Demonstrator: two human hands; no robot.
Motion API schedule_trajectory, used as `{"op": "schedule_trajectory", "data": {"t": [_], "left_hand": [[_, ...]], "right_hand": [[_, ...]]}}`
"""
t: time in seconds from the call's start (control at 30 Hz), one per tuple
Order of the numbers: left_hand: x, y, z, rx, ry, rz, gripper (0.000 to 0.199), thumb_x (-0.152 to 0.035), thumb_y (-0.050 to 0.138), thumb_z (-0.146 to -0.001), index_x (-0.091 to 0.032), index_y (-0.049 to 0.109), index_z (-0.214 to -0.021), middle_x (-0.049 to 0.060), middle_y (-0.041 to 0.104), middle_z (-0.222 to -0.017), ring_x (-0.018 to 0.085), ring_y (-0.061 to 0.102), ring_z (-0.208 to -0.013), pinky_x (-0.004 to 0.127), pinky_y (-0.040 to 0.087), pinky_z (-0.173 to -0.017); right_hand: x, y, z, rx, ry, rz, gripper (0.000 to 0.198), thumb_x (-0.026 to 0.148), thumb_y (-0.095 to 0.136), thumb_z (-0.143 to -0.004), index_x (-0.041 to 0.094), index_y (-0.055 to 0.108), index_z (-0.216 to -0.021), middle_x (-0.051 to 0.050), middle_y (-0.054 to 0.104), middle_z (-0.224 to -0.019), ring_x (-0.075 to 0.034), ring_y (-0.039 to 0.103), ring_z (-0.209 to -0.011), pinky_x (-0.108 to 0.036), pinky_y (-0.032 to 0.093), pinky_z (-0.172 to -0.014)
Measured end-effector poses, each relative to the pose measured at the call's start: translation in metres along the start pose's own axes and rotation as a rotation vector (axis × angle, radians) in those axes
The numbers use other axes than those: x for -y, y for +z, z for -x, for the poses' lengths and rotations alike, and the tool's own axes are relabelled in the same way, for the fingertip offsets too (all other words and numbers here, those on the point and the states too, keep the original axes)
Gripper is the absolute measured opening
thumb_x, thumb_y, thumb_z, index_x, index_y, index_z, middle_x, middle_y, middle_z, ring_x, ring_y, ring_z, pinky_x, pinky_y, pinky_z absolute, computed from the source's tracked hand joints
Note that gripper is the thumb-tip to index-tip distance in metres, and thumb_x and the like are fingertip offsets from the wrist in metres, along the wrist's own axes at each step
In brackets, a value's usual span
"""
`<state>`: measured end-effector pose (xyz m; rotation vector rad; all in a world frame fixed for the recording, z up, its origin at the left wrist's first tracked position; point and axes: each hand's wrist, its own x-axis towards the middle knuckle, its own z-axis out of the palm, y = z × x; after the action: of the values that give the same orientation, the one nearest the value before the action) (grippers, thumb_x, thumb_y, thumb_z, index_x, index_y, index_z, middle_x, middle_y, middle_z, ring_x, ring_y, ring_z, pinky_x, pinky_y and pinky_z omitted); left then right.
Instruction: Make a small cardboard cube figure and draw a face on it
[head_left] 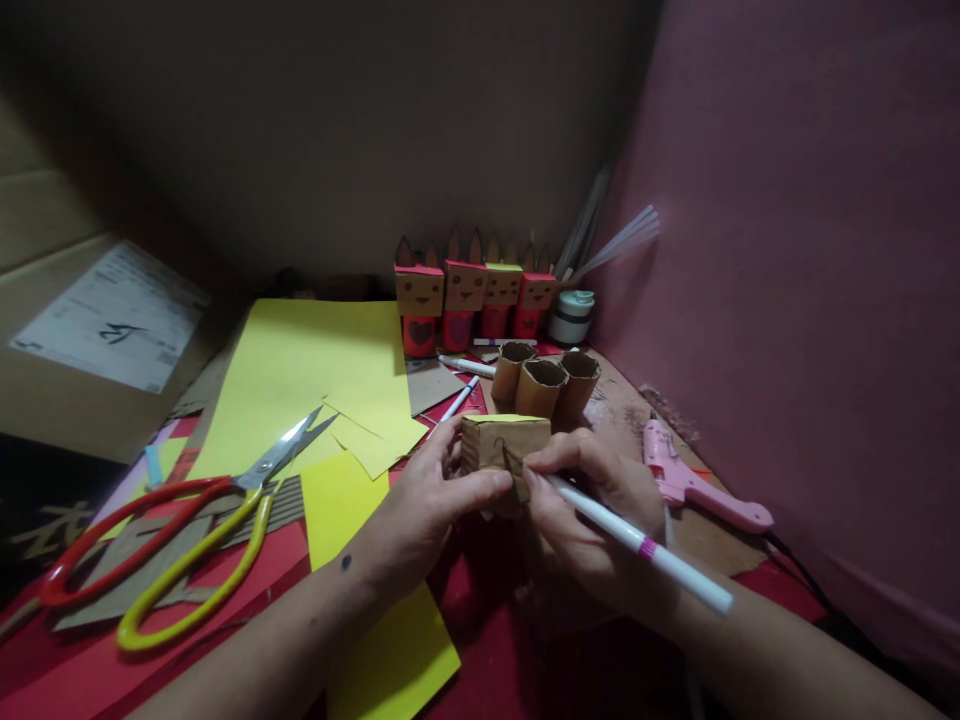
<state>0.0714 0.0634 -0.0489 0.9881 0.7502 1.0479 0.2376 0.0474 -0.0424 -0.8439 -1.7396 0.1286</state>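
My left hand (442, 485) grips a small cardboard box (487, 440) with a yellow top, its thumb across the front face. A dark curved mark shows on that face. My right hand (589, 505) is closed round a white marker pen (630, 535) with a purple band, its tip end at the box front. Just behind the box stand three open cardboard tubes (541, 385). Farther back is a row of several cardboard figures (418, 292) with drawn faces, pointed ears and red bodies.
Large scissors (262, 480) with red and yellow handles lie open at the left, over paper and cardboard scraps. Yellow sheets (315, 370) spread behind them. A pink glue gun (697, 480) with a cord lies at the right, near a pink wall. A lidded jar (571, 318) stands at the back.
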Motion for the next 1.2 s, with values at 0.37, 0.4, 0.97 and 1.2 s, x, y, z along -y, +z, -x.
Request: {"op": "schedule_trajectory", "data": {"t": [0.37, 0.4, 0.97, 1.2], "left_hand": [[0.0005, 0.0016, -0.0006, 0.018, -0.012, 0.002, 0.045, -0.02, 0.079, -0.076, -0.021, 0.061, -0.117, 0.006, 0.073, -0.115, 0.024, 0.07, -0.103, 0.037, 0.052, -0.092], [0.0006, 0.0016, -0.0006, 0.017, -0.014, 0.0, 0.045, -0.02, 0.079, -0.076, -0.021, 0.061, -0.117, 0.007, 0.072, -0.115, 0.024, 0.069, -0.103, 0.037, 0.052, -0.091], [0.0004, 0.001, -0.0007, 0.0, -0.003, -0.038, 0.042, -0.018, 0.078, -0.076, -0.023, 0.061, -0.114, 0.004, 0.072, -0.105, 0.022, 0.066, -0.099, 0.035, 0.049, -0.087], [-0.0031, 0.0033, -0.0006, -0.014, -0.016, -0.057, 0.042, -0.019, 0.077, -0.075, -0.022, 0.061, -0.114, 0.007, 0.072, -0.114, 0.026, 0.067, -0.103, 0.04, 0.049, -0.092]], "right_hand": [[0.0012, -0.0001, 0.0019, 0.037, 0.015, -0.05, 0.016, 0.008, 0.062, -0.083, 0.024, 0.058, -0.086, 0.003, 0.061, -0.068, -0.011, 0.057, -0.052, -0.023, 0.046, -0.047], [0.001, 0.0002, 0.0023, 0.031, 0.013, -0.05, 0.016, 0.009, 0.062, -0.083, 0.024, 0.058, -0.086, 0.004, 0.061, -0.068, -0.011, 0.057, -0.053, -0.023, 0.046, -0.048], [-0.0026, 0.0062, 0.0081, 0.026, 0.081, -0.153, 0.017, 0.008, 0.063, -0.086, 0.025, 0.06, -0.092, 0.005, 0.06, -0.072, -0.009, 0.057, -0.058, -0.022, 0.048, -0.053], [0.0002, 0.0052, 0.0052, -0.007, 0.11, -0.071, 0.011, 0.012, 0.062, -0.086, 0.022, 0.06, -0.086, 0.002, 0.065, -0.07, -0.011, 0.06, -0.057, -0.022, 0.05, -0.053]]}}
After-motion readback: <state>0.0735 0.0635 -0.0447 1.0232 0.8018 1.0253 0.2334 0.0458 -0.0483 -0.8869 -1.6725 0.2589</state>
